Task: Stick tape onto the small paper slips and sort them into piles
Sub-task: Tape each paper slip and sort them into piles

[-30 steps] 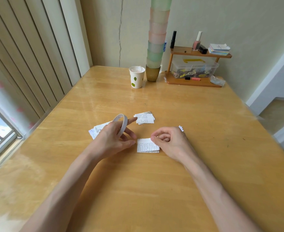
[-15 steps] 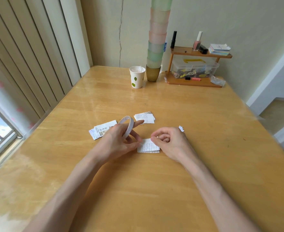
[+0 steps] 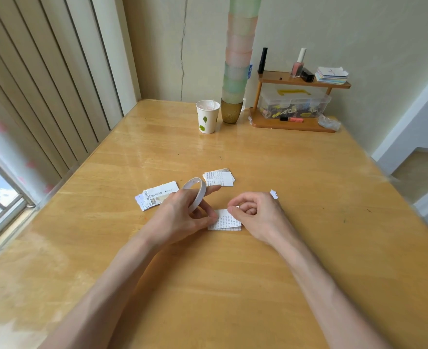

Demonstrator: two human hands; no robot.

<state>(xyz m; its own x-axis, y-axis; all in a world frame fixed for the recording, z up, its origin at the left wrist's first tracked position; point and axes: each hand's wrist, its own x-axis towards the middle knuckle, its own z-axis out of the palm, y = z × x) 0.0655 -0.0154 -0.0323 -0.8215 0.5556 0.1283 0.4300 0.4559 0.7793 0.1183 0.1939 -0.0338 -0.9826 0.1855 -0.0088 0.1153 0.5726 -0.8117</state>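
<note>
My left hand [image 3: 180, 215] holds a white tape roll [image 3: 196, 195] upright, index finger stretched along it, thumb low by the near pile. My right hand [image 3: 255, 212] has its fingers curled, thumb and forefinger pinching something small at the top edge of the printed slips [image 3: 225, 221] lying between both hands. A second pile of printed slips [image 3: 219, 178] lies just beyond. A third pile of slips [image 3: 155, 197] lies left of the roll, partly behind my left hand. White scraps [image 3: 273, 193] peek out behind my right hand.
At the far edge of the wooden table [image 3: 233, 285] stand a paper cup [image 3: 207, 116], a tall stack of plastic cups [image 3: 236, 71] and a small wooden shelf [image 3: 296, 122] with a clear box and bottles. Vertical blinds hang left; a doorway opens right.
My left hand has carried the tape roll rightward and down toward the near pile, uncovering the left pile. My right hand has stayed in place over the slips.
</note>
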